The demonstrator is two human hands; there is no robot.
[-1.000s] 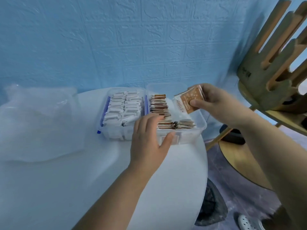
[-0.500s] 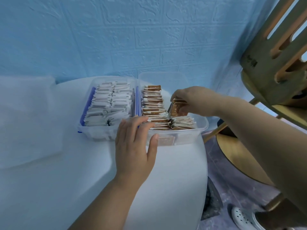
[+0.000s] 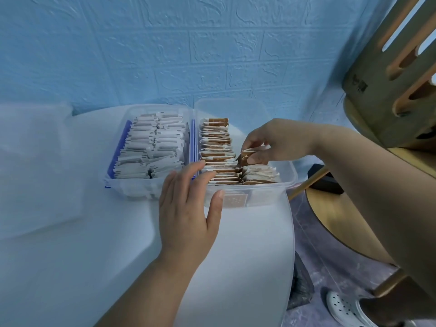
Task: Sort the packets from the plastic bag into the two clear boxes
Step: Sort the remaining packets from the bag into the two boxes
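Brown packets (image 3: 248, 154) sit pinched in the right hand's (image 3: 276, 140) grip inside the box (image 3: 290, 177), left hand (image 3: 186, 208) spread on its rim.

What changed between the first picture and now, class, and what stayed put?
The right hand lowered its brown packets from above the right box into it, still pinching them. The left hand still rests on that box's front edge; the left box and its white packets have not moved.
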